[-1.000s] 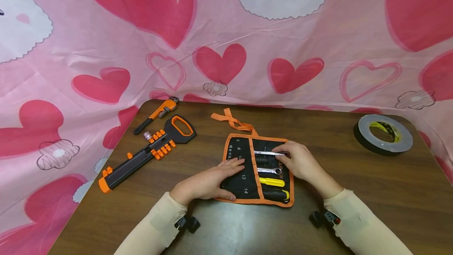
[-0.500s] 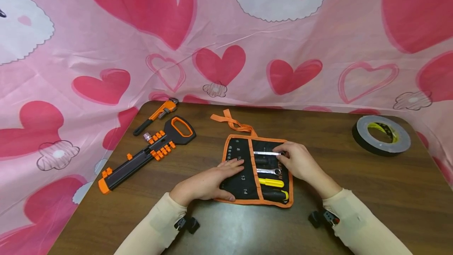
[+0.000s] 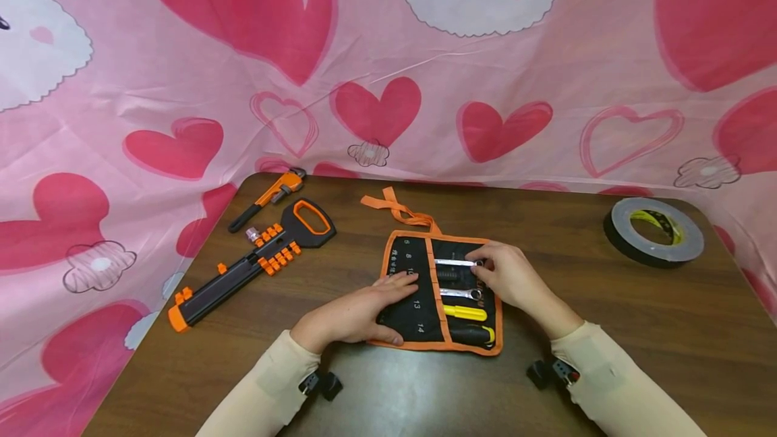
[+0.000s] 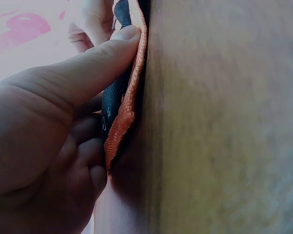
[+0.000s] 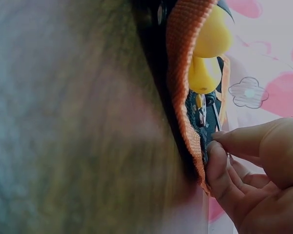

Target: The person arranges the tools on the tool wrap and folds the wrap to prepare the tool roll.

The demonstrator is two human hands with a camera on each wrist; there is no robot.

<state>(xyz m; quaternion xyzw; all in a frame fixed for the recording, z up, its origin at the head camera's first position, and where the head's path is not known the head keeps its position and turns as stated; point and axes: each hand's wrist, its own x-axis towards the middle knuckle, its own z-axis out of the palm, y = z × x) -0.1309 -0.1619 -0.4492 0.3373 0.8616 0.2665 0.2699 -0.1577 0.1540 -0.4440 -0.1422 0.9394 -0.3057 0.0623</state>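
A black tool pouch with orange trim lies unrolled on the table, numbers printed on its pockets. My left hand rests on its left part with fingers spread; in the left wrist view the thumb presses on the orange edge. At the pouch's upper right, my right hand pinches the end of a silver wrench whose other end is inside a pocket. Below it sit another wrench, a yellow handle and a black-and-yellow handle. In the right wrist view, thumb and forefinger meet near the pouch's edge.
An orange tie strap trails behind the pouch. To the left lie an orange pipe wrench and a black-and-orange holder with clips. A roll of tape lies at the right. A pink heart-patterned cloth hangs behind the table.
The pinched wrench has slid a little to the left, deeper into its pocket, and my right hand has moved slightly left with it. My left hand stays put.
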